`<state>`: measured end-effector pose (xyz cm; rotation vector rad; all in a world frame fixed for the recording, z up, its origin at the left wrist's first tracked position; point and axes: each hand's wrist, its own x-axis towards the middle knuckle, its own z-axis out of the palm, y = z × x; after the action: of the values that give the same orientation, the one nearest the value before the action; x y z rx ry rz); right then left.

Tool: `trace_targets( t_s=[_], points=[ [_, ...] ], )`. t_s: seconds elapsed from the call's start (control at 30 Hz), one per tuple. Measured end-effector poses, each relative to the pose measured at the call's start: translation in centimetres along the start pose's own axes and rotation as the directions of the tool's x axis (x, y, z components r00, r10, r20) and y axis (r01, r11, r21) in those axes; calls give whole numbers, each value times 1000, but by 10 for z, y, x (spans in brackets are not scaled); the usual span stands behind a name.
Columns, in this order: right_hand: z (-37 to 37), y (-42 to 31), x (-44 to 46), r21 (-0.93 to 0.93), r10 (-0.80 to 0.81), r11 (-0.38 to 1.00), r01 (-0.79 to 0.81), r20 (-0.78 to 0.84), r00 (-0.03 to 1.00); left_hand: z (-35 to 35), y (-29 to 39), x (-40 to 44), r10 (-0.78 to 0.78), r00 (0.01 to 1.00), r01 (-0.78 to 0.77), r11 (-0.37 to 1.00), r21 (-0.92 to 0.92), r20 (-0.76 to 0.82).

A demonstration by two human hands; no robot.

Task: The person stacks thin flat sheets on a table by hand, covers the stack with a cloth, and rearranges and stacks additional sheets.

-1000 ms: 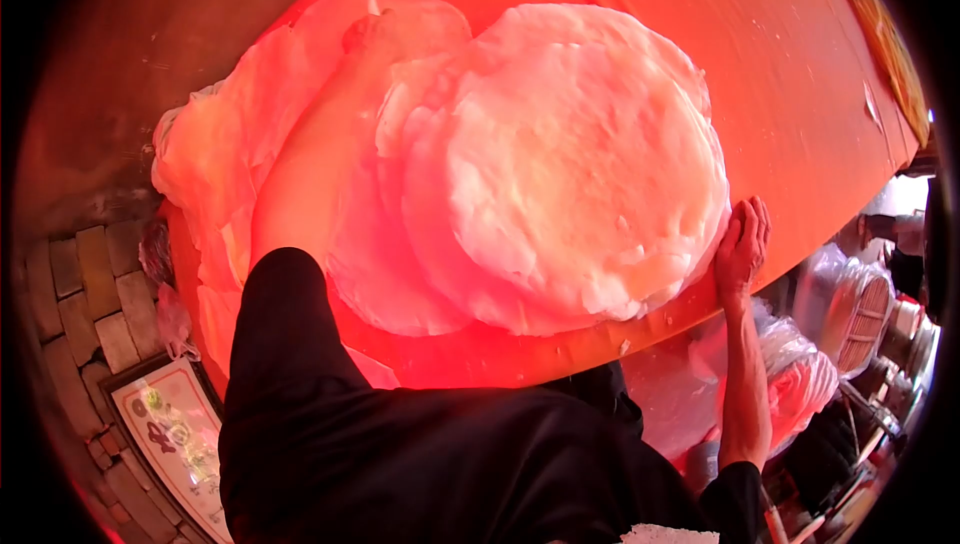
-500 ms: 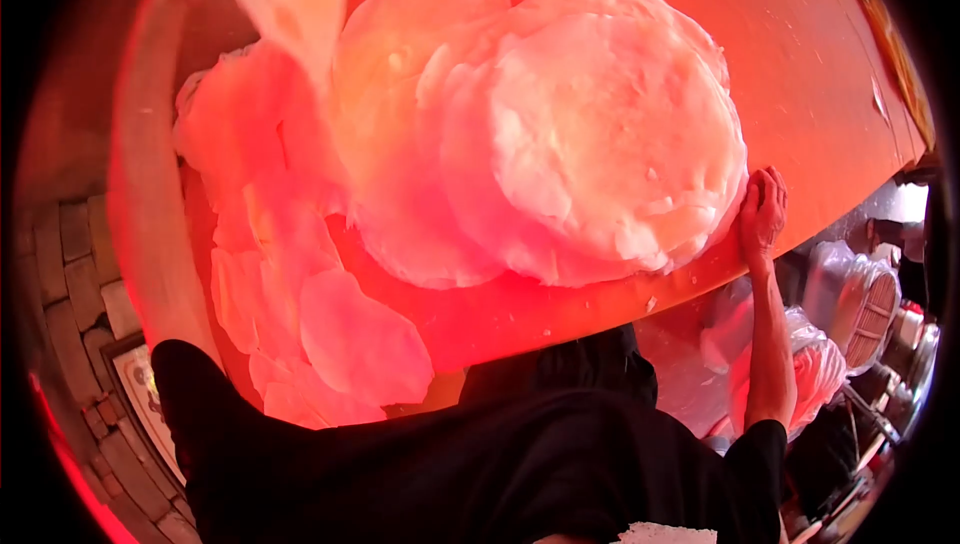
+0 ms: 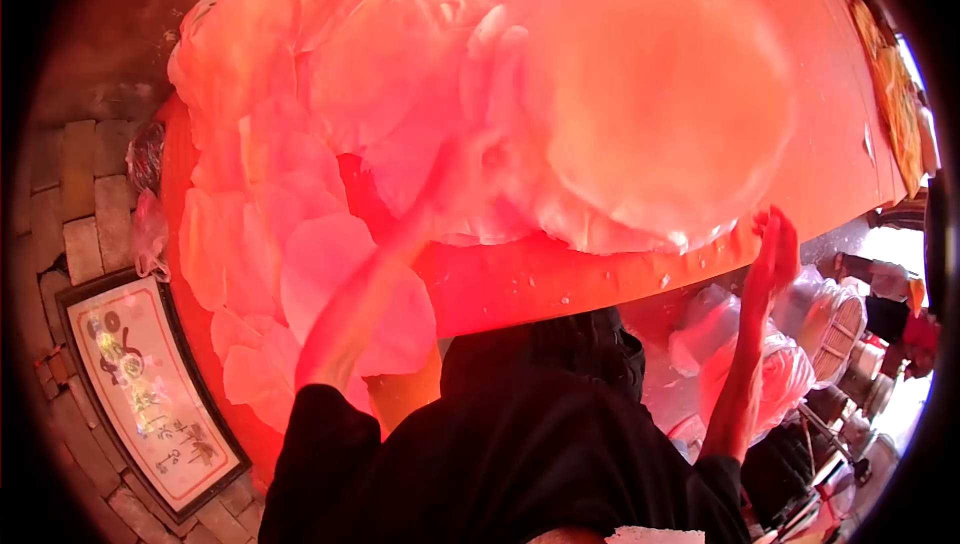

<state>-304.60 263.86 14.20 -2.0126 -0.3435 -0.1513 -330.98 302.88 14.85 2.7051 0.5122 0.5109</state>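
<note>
A round, flat, dough-like sheet (image 3: 665, 94), blurred by motion, lies or hangs over the thick round stack at the right of the red-lit table (image 3: 500, 289). My left hand (image 3: 485, 179) is smeared by motion beside the left edge of that stack, over the overlapping thin sheets (image 3: 370, 74); its fingers are unclear. Near the table's front edge, just off the lower right of the round sheet, my right hand (image 3: 776, 252) is raised with its fingers apart and nothing in them. More thin sheets (image 3: 240, 234) spread loosely down the left side.
A framed picture with writing (image 3: 155, 394) leans or lies at the lower left on brick paving (image 3: 85, 184). Crumpled plastic bags (image 3: 150, 229) sit by the table's left edge. Plastic-wrapped bundles (image 3: 825, 324) and clutter stand beyond the front edge at the right.
My left arm has swung from the far left, where a sheet hung in the air, rightward to the stack. A smooth round sheet now covers the stack's rough top. My right hand has lifted slightly.
</note>
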Motion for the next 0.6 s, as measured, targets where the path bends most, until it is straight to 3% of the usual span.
trace_targets(
  t_s=[0.1,0.17,0.23,0.27,0.3,0.33,0.37,0.4,0.47,0.57,0.6],
  points=[
    [-9,-11,-26,-38,53,998,-53,-13,999,36,-28,-31,-49,998,54,986,160,-30],
    [-1,-28,-38,-59,83,995,-82,14,996,39,-55,-36,-155,986,164,974,159,-69],
    [25,-39,-46,27,-48,999,44,182,982,39,-86,-28,-292,954,298,940,164,-63],
    [43,-60,-53,24,-7,1000,1,264,964,39,-104,-22,-353,934,357,919,164,-54],
    [62,-80,-63,32,17,999,-28,303,953,44,-119,-19,-305,950,313,932,186,-68],
    [71,-102,-66,-61,-85,991,122,424,902,50,-134,-17,-257,963,268,941,207,-81],
    [83,-111,-72,10,-235,966,259,454,860,54,-145,-15,-209,973,226,947,229,-94],
    [86,-124,-78,39,-281,952,304,509,814,57,-157,-11,-172,983,181,956,229,-56],
    [91,-138,-91,42,-305,940,338,548,779,59,-176,-8,-97,995,87,969,231,32],
    [98,-141,-92,49,-298,942,333,582,757,62,-202,-7,3,998,16,958,286,-66],
    [100,-138,-90,50,-284,947,317,591,755,50,-205,4,-136,990,138,945,298,-28]
  ],
)
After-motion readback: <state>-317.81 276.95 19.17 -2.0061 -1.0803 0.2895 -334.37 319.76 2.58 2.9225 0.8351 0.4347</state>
